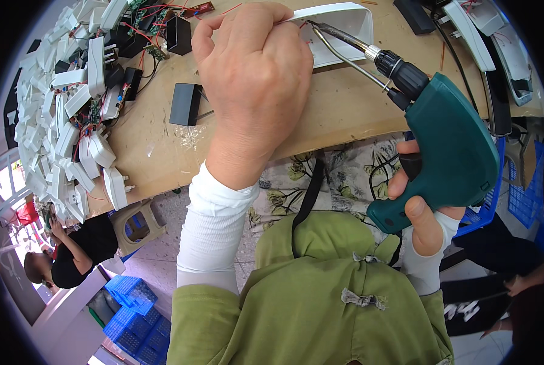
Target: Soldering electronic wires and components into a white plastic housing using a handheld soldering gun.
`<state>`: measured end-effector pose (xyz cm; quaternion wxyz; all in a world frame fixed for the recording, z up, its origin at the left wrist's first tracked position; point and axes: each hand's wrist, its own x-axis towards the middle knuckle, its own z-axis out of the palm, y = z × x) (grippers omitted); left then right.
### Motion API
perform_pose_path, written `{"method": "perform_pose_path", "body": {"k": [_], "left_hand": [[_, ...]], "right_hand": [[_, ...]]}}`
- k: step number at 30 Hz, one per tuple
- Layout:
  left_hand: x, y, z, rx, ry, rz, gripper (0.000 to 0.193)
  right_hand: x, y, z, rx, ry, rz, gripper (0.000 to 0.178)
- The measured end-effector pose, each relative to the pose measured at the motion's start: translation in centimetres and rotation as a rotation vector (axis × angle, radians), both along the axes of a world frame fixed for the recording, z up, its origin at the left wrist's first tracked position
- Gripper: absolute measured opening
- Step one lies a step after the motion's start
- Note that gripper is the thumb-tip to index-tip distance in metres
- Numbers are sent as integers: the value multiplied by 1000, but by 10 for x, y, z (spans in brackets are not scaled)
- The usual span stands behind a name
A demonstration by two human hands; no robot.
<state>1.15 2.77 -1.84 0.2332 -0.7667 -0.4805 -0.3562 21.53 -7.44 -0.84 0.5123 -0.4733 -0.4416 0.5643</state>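
My right hand (429,228) grips a dark green soldering gun (451,140) by its handle, fingers by the black trigger. Its hot tip and the thin metal feed tube beside it reach left into an open white plastic housing (352,24). Over the housing's left end, my left hand (254,79) is closed on it, fingertips mostly hidden behind the knuckles. A bit of red wire shows between that hand and the iron's tip. Just left of my left wrist, a small black box-shaped part (185,104) lies on the cardboard-covered table (156,158).
White plug housings (71,121) are heaped at the left, with circuit boards and red wires (156,24) behind. More white housings (470,36) and a black part (414,15) lie at the right. Blue crates (135,316) stand lower left, near a seated person (83,252).
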Motion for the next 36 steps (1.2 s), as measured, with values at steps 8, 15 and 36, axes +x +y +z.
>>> {"method": "perform_pose_path", "body": {"k": [8,15,36], "left_hand": [[0,0,0,-4,5,9,7],[0,0,0,-9,-2,1,6],[0,0,0,-6,2,0,6]], "right_hand": [[0,1,0,-2,-16,4,63],[2,3,-1,11,-20,31,60],[5,-4,-2,-37,-66,63,48]]}}
